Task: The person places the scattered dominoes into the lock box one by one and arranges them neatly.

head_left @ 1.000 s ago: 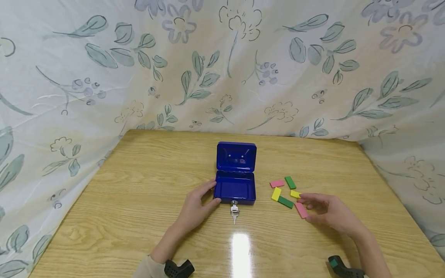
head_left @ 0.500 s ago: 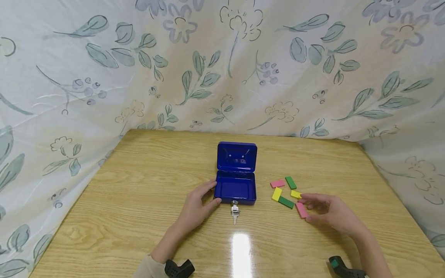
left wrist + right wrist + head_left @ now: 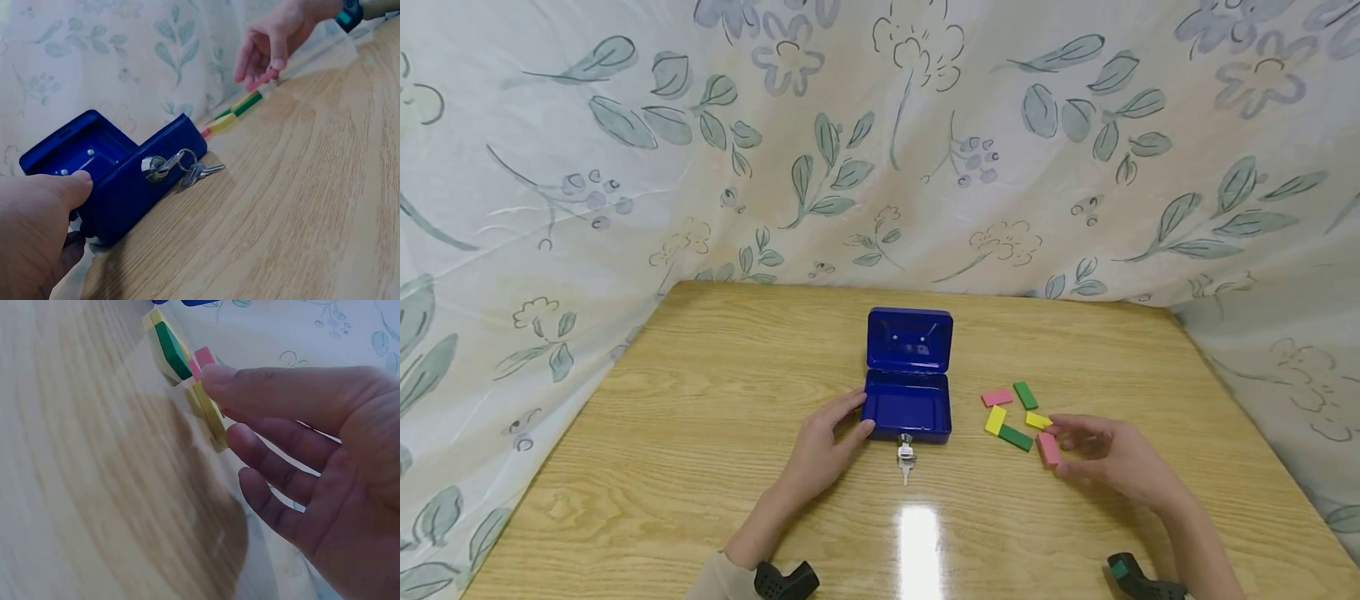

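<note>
A blue metal cash box (image 3: pixel 907 406) stands with its lid raised, its tray facing up. Keys (image 3: pixel 199 172) hang from the lock on its front in the left wrist view. My left hand (image 3: pixel 822 446) holds the box at its left side, thumb at the front corner and fingers along the side wall. Over to the right, my right hand (image 3: pixel 1116 458) pinches a pink block (image 3: pixel 1049 449) between thumb and fingers, and the block is tilted up. Its tip shows past the thumb in the right wrist view. Close by the fingertips lies a yellow block (image 3: pixel 1036 421).
Left of the right hand lie a green block (image 3: pixel 1016 438), a yellow block (image 3: pixel 996 420), another pink block (image 3: pixel 997 397) and another green block (image 3: pixel 1026 395). The wooden table (image 3: pixel 722 350) meets a floral cloth (image 3: pixel 850 167) at the back and sides.
The pink block at my right fingertips has tipped up and shifted slightly away from me, with the fingers now closed on it. My left hand and the cash box stay in place.
</note>
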Available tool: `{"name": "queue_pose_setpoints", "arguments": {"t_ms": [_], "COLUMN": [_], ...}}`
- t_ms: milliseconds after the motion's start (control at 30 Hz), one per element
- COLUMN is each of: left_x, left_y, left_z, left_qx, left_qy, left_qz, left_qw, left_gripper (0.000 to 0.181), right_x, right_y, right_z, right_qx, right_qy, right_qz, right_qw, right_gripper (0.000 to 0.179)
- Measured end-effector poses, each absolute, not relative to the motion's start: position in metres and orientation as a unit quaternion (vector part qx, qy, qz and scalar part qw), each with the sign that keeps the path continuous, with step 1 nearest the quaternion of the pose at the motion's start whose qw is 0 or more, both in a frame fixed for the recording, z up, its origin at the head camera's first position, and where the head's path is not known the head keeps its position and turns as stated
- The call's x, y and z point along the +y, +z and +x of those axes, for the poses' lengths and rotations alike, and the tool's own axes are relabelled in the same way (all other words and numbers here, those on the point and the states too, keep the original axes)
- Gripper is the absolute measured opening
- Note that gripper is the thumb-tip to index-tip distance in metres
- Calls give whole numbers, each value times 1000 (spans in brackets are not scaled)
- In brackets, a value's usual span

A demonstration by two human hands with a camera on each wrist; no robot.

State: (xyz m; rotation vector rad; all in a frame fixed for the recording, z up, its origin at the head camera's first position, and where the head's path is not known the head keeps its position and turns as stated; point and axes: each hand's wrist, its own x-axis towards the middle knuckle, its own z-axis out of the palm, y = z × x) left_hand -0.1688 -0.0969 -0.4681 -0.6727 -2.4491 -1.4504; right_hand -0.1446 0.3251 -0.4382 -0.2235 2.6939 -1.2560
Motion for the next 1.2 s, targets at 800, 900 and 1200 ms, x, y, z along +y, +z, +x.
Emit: {"name": "queue_pose_setpoints", "arguments": {"t_ms": [800,900,1200], "left_x": [-93,-92,-93], "left_y": [-468,-467,-466], "left_z": [-170,-170,-167], "left_qx": [-823,-822,-813], "left_qy": [-513,-517,-532], "left_qz": [-221,-220,-212], "left_qw": [102,98,103], "left_gripper": [44,44,43], "right_x": [295,288,249], "right_y": [-423,-421,-405], "right_z": [-133,-136,-152], "right_qx": [869,862,855], "right_qy": [-484,-495,-496], "right_qz": [-104,-110,-147], "right_qw": [-18,-20,-22], "right_gripper": [54,52,49]}}
